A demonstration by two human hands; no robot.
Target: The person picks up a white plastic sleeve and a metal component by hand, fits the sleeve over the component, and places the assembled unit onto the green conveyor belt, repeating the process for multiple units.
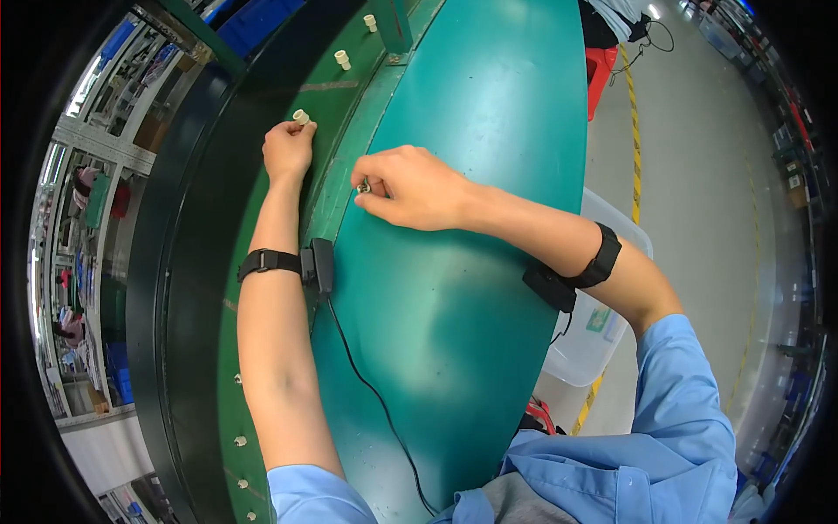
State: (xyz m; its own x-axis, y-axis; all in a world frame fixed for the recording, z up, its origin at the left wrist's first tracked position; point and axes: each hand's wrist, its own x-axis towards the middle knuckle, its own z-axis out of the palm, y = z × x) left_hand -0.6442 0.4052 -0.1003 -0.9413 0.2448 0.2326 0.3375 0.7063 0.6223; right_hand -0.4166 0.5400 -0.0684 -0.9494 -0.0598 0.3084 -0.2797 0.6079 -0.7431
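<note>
My left hand point(289, 150) reaches over the dark green conveyor strip. Its fingers are closed on a small cream stepped cylindrical fitting point(301, 117), whose upper part shows beyond the fingertips. Over the teal tabletop, near the strip's raised edge, my right hand point(408, 188) is closed in a pinch. A small shiny metal piece point(364, 187) shows between its thumb and fingers; its exact kind is too small to tell. Farther up the strip stand two similar cream fittings, a nearer one point(342, 60) and a farther one point(370, 23).
Several small pale metallic pieces point(241, 441) sit along the strip beside my left forearm. A green post point(395, 31) rises at the strip's edge. A black cable point(371, 384) crosses the tabletop point(489, 96). Right of it are a clear plastic bin point(576, 358) and a red stool point(601, 79).
</note>
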